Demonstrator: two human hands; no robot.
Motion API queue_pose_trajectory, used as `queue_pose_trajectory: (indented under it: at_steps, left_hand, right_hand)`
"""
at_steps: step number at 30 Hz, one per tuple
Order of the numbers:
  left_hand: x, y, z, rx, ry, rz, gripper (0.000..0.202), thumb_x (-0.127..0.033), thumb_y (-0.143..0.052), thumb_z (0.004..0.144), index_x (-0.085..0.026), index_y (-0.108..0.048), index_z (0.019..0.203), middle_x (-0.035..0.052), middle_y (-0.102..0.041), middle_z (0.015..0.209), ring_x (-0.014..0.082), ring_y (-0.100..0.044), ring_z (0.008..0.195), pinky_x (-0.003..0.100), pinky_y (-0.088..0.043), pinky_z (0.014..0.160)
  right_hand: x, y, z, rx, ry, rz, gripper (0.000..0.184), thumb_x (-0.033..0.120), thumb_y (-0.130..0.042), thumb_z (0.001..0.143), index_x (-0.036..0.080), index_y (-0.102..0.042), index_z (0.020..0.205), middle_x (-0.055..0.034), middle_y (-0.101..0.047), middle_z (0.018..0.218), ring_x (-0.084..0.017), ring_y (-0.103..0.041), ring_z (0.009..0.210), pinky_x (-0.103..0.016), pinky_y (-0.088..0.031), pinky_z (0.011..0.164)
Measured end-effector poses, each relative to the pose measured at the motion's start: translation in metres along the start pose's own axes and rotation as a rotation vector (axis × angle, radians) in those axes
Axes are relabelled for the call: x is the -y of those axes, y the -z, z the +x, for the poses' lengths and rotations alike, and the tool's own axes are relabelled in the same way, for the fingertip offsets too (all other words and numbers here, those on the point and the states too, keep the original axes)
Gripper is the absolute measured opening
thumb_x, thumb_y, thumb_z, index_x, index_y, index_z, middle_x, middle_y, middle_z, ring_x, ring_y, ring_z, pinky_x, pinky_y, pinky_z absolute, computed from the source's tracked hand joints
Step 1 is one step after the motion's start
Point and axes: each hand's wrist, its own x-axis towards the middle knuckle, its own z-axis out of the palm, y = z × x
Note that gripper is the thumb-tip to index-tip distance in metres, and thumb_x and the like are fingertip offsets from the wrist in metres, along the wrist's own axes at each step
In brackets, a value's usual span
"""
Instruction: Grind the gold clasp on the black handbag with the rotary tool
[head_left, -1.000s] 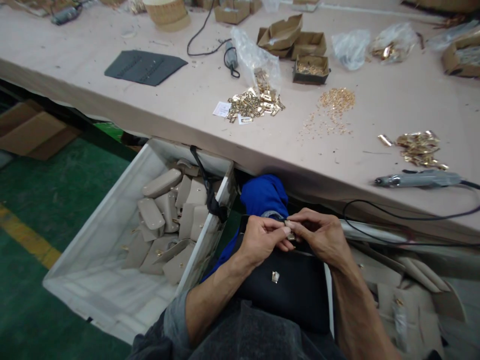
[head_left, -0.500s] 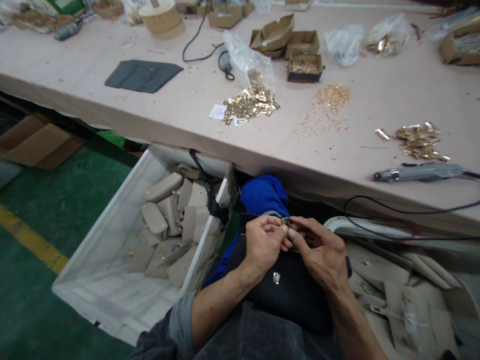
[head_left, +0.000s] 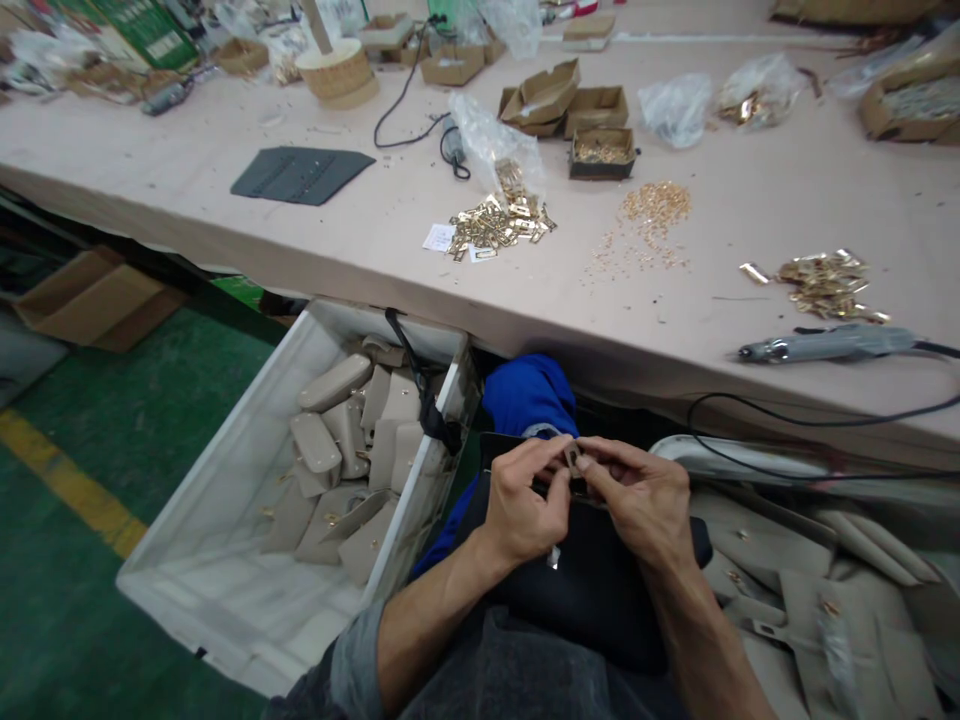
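Observation:
A black leather bag [head_left: 592,590] lies on my lap below the table edge. My left hand [head_left: 525,500] and my right hand [head_left: 641,495] meet at its top edge, fingertips pinched together on a small metal clasp piece [head_left: 572,457]. A small metal fitting [head_left: 553,558] shows on the bag's front, just under my left hand. A blue cloth [head_left: 525,395] sits behind the bag.
A white bin [head_left: 225,560] of beige bag flaps stands at my left; more beige pieces [head_left: 810,570] lie at my right. On the pink table [head_left: 375,230] are gold clasp piles [head_left: 495,220], loose rivets [head_left: 652,205], a corded power tool [head_left: 825,345], small boxes and bags.
Both hands stay at the bag's top edge with the clasp piece, their fingers shifting slightly. The view has tilted up a little, which shows more of the table's far side.

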Motion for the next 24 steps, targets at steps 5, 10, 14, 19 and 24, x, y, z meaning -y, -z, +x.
queue_pose_trajectory:
  at_steps: [5, 10, 14, 19, 24]
  left_hand:
    - [0.014, 0.01, 0.008, 0.081, -0.236, 0.287, 0.038, -0.016, -0.056, 0.098, -0.019, -0.073, 0.132, 0.0148, -0.074, 0.102, 0.026, -0.071, 0.091, 0.036, -0.058, 0.084]
    - [0.013, 0.006, 0.017, 0.03, -0.306, 0.411, 0.031, -0.018, -0.05, 0.102, -0.02, -0.079, 0.114, 0.0126, -0.066, 0.097, 0.0201, -0.064, 0.079, 0.029, -0.052, 0.071]
    - [-0.006, 0.007, 0.032, 0.083, -0.241, 0.306, 0.023, -0.016, -0.054, 0.1, -0.018, -0.075, 0.09, 0.0085, -0.067, 0.089, 0.0196, -0.063, 0.077, 0.03, -0.049, 0.074]
    - [-0.02, 0.01, 0.048, 0.193, -0.143, 0.303, 0.028, -0.01, -0.061, 0.089, -0.019, -0.056, 0.063, -0.0002, -0.055, 0.063, 0.0158, -0.052, 0.062, 0.029, -0.036, 0.061]
    - [-0.018, 0.013, 0.051, 0.295, 0.113, 0.182, 0.027, -0.017, -0.062, 0.085, -0.02, -0.052, 0.06, -0.0027, -0.052, 0.05, 0.0142, -0.05, 0.049, 0.026, -0.032, 0.051]
  right_hand:
    - [0.004, -0.003, 0.0, -0.018, -0.055, 0.129, 0.031, 0.038, -0.084, 0.081, 0.017, -0.081, 0.104, -0.0053, -0.071, 0.073, -0.015, -0.056, 0.048, -0.027, -0.051, 0.044]
    - [0.011, 0.002, 0.002, 0.05, -0.03, 0.071, 0.03, 0.045, -0.077, 0.089, 0.019, -0.081, 0.104, -0.0013, -0.062, 0.058, -0.016, -0.055, 0.046, -0.027, -0.049, 0.043]
    - [0.018, 0.015, 0.013, 0.079, 0.163, -0.139, 0.03, 0.046, -0.072, 0.095, 0.022, -0.078, 0.111, -0.0052, -0.068, 0.077, -0.019, -0.063, 0.062, -0.029, -0.053, 0.055]
    - [0.022, 0.019, 0.03, 0.162, 0.335, -0.285, 0.023, 0.043, -0.069, 0.097, 0.022, -0.077, 0.1, -0.0069, -0.07, 0.087, -0.021, -0.065, 0.073, -0.032, -0.053, 0.065]
    - [0.009, 0.014, 0.039, 0.173, 0.162, -0.251, 0.028, 0.046, -0.069, 0.094, 0.019, -0.074, 0.09, -0.0026, -0.064, 0.07, -0.018, -0.055, 0.058, -0.028, -0.041, 0.052]
